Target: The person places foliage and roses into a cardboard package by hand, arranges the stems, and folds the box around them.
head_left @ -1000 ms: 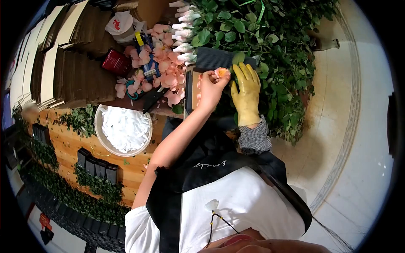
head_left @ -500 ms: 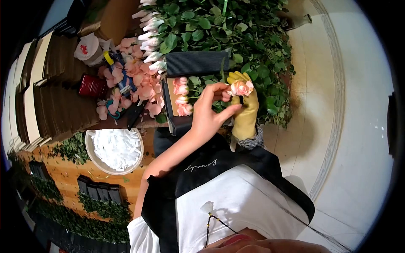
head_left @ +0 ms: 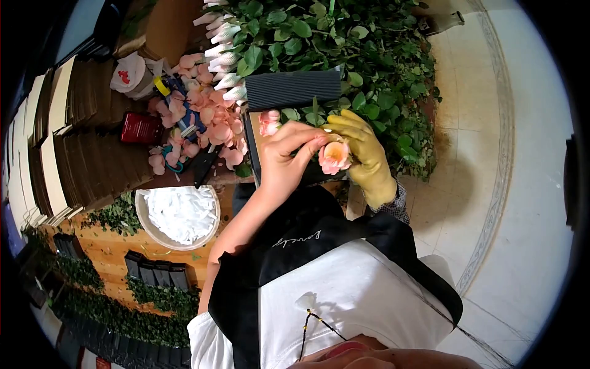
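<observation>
A pink rose with a yellowish centre (head_left: 335, 157) is held in front of the black box. My right hand (head_left: 364, 154), in a yellow glove, wraps its fingers behind the bloom; its stem is hidden. My bare left hand (head_left: 287, 154) pinches the upper edge of the same rose with thumb and fingertips. Behind my left hand lies the open box with a brown liner (head_left: 259, 126), where another pink rose (head_left: 269, 123) shows. The ribbed black sheet (head_left: 294, 90) lies just above the box, against the leaves.
Leafy green stems (head_left: 393, 67) fill the top right. Wrapped buds (head_left: 226, 60), loose pink petals (head_left: 215, 117), a red box (head_left: 141, 128) and black scissors (head_left: 204, 166) lie left of the box. Cardboard stacks (head_left: 92, 135) stand far left, above a tub of white pieces (head_left: 215, 215).
The rose has come down and left and now tilts downward. My left hand has moved left, covering most of the boxed roses, and its fingers have closed at the rose. My gloved fingers have shifted.
</observation>
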Action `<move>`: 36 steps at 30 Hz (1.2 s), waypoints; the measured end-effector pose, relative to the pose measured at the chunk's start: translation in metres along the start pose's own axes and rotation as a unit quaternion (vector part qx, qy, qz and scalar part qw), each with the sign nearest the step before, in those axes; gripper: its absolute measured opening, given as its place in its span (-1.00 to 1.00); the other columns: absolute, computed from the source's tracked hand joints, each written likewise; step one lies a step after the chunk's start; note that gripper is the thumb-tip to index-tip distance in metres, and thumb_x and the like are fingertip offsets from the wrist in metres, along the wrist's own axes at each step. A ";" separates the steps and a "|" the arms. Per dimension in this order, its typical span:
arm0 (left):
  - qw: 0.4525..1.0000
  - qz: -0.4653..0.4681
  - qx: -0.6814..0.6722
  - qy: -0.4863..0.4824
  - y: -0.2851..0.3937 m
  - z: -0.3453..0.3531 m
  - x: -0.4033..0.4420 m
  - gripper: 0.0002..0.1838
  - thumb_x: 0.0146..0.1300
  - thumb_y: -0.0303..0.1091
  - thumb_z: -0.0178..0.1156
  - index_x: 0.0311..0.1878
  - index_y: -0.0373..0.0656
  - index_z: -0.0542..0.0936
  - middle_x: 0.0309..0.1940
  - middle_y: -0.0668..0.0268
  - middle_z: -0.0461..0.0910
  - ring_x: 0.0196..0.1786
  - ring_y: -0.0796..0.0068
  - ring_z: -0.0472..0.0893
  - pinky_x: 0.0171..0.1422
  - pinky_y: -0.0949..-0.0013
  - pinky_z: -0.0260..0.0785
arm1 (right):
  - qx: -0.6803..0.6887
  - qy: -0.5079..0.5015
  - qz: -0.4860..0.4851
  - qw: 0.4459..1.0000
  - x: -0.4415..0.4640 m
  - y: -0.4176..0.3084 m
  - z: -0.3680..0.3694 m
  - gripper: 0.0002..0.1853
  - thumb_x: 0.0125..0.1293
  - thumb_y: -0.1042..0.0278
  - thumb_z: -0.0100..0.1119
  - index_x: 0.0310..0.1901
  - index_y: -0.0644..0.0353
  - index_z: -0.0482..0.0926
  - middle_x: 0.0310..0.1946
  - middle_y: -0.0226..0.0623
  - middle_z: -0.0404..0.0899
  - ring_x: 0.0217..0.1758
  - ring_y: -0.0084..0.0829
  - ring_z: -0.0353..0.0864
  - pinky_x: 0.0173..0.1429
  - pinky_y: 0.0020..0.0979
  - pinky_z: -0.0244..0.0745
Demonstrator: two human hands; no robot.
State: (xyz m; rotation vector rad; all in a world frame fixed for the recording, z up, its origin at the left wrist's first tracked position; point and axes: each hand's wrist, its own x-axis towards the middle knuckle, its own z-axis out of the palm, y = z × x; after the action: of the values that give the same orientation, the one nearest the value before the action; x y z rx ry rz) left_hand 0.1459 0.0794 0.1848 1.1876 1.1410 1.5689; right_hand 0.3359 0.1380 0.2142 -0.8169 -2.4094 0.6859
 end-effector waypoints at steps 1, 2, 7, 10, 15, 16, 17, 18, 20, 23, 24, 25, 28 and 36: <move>1.000 0.006 0.020 0.020 0.001 -0.003 0.004 -0.90 0.21 -0.57 0.39 -0.20 -0.28 0.77 -0.28 0.21 0.71 -0.24 0.43 0.68 -0.11 0.42 0.54 | 0.002 -0.001 0.000 1.000 0.000 0.000 0.001 -0.61 0.07 0.52 0.29 0.00 0.14 0.67 0.09 -0.32 0.68 0.31 -0.15 0.55 0.49 -0.01 0.31; 0.994 0.054 0.085 0.039 -0.001 -0.009 0.009 -0.87 0.19 -0.54 0.40 -0.18 -0.28 0.76 -0.32 0.21 0.69 -0.27 0.39 0.67 -0.15 0.39 0.53 | 0.010 -0.006 0.008 1.000 0.000 -0.001 0.002 -0.61 0.08 0.53 0.28 0.01 0.14 0.67 0.09 -0.31 0.68 0.32 -0.15 0.55 0.49 0.00 0.30; 0.886 0.012 0.416 0.203 0.006 -0.052 0.022 -0.80 0.21 -0.52 0.38 -0.09 -0.28 0.68 -0.28 0.16 0.64 -0.15 0.16 0.62 -0.01 0.21 0.44 | 0.128 0.051 0.060 0.989 -0.003 -0.003 0.002 -0.60 0.17 0.68 0.15 0.05 0.16 0.64 0.07 -0.29 0.70 0.37 -0.13 0.52 0.54 0.01 0.25; 0.932 0.039 0.335 0.133 0.007 -0.048 0.013 -0.86 0.25 -0.51 0.34 -0.13 -0.29 0.68 -0.21 0.16 0.63 -0.08 0.13 0.61 0.10 0.19 0.42 | 0.210 0.014 0.083 0.974 -0.006 0.001 -0.005 -0.58 0.20 0.74 0.10 0.09 0.21 0.62 0.14 -0.20 0.67 0.41 -0.08 0.47 0.53 -0.03 0.26; 0.994 -0.041 -0.063 -0.073 0.009 0.006 0.004 -0.91 0.39 -0.51 0.21 -0.16 -0.34 0.66 -0.18 0.20 0.63 -0.10 0.33 0.63 0.06 0.37 0.45 | 0.347 -0.043 0.291 0.891 -0.013 -0.010 -0.020 -0.59 0.31 0.68 0.04 0.18 0.29 0.56 0.23 -0.06 0.60 0.43 -0.08 0.44 0.48 -0.15 0.30; 0.992 -0.063 -0.083 -0.072 0.008 0.011 0.003 -0.91 0.37 -0.50 0.25 -0.17 -0.33 0.66 -0.19 0.21 0.62 -0.11 0.37 0.62 0.05 0.37 0.46 | 0.360 -0.040 0.314 0.878 -0.014 -0.010 -0.021 -0.59 0.32 0.67 0.04 0.20 0.31 0.55 0.23 -0.05 0.59 0.42 -0.09 0.45 0.47 -0.16 0.31; 0.992 -0.063 -0.085 -0.072 0.007 0.012 0.002 -0.91 0.37 -0.50 0.25 -0.17 -0.33 0.66 -0.19 0.21 0.62 -0.11 0.37 0.62 0.05 0.37 0.46 | 0.372 -0.037 0.337 0.864 -0.016 -0.011 -0.022 -0.59 0.33 0.66 0.04 0.21 0.32 0.54 0.23 -0.05 0.59 0.42 -0.09 0.45 0.46 -0.17 0.31; 0.992 -0.040 -0.084 -0.087 0.005 0.013 0.000 -0.91 0.35 -0.48 0.28 -0.19 -0.32 0.66 -0.20 0.22 0.62 -0.12 0.38 0.62 0.03 0.37 0.46 | 0.359 -0.032 0.293 0.885 -0.018 -0.009 -0.021 -0.60 0.34 0.65 0.04 0.20 0.31 0.55 0.23 -0.06 0.58 0.42 -0.09 0.45 0.46 -0.18 0.32; 0.992 -0.031 -0.069 -0.098 0.008 0.012 0.000 -0.85 0.23 -0.45 0.42 -0.22 -0.29 0.66 -0.19 0.25 0.62 -0.14 0.41 0.61 0.02 0.39 0.46 | 0.347 -0.027 0.246 0.905 -0.015 -0.008 -0.024 -0.60 0.34 0.65 0.04 0.20 0.30 0.55 0.24 -0.08 0.58 0.42 -0.09 0.45 0.46 -0.18 0.32; 0.993 -0.040 -0.042 -0.099 0.008 0.008 0.003 -0.82 0.13 -0.47 0.48 -0.26 -0.29 0.65 -0.23 0.27 0.62 -0.11 0.42 0.59 0.03 0.36 0.44 | 0.286 -0.091 0.202 0.932 -0.014 -0.003 -0.030 -0.61 0.34 0.62 0.10 0.20 0.26 0.56 0.25 -0.12 0.58 0.43 -0.04 0.44 0.45 -0.14 0.34; 0.991 -0.048 -0.044 -0.116 0.011 0.007 0.006 -0.76 0.07 -0.47 0.52 -0.20 -0.28 0.69 -0.20 0.25 0.64 -0.12 0.40 0.61 0.03 0.35 0.46 | 0.285 -0.098 0.139 0.943 -0.021 0.013 -0.024 -0.63 0.35 0.60 0.13 0.19 0.23 0.57 0.25 -0.13 0.58 0.44 -0.02 0.43 0.45 -0.10 0.34; 0.991 -0.048 -0.044 -0.118 0.009 0.008 0.005 -0.76 0.07 -0.47 0.52 -0.20 -0.28 0.69 -0.20 0.25 0.64 -0.12 0.40 0.61 0.03 0.35 0.46 | 0.283 -0.104 0.076 0.951 -0.028 0.024 -0.021 -0.64 0.36 0.57 0.16 0.18 0.21 0.57 0.25 -0.15 0.58 0.44 0.01 0.43 0.45 -0.06 0.35; 0.992 -0.022 -0.048 -0.118 0.009 0.009 -0.001 -0.70 0.09 -0.49 0.50 -0.08 -0.28 0.73 -0.12 0.19 0.70 -0.08 0.37 0.65 0.06 0.36 0.49 | 0.303 -0.070 0.075 0.947 -0.024 0.016 -0.021 -0.66 0.39 0.47 0.22 0.18 0.15 0.57 0.22 -0.14 0.59 0.41 0.04 0.45 0.44 0.00 0.34; 0.986 -0.021 -0.085 -0.140 -0.001 0.003 -0.005 -0.83 0.20 -0.51 0.41 -0.13 -0.28 0.76 -0.15 0.23 0.69 -0.10 0.40 0.66 -0.01 0.39 0.51 | 0.285 -0.109 0.041 0.951 -0.013 0.009 -0.029 -0.57 0.29 0.55 0.25 0.20 0.12 0.55 0.23 -0.12 0.58 0.37 0.05 0.49 0.46 -0.01 0.33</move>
State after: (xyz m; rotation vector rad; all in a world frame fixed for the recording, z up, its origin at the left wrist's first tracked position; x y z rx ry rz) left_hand 0.1501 0.0752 0.1836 1.2169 0.8270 1.3860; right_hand 0.3655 0.1445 0.2269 -0.6175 -2.1752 1.4812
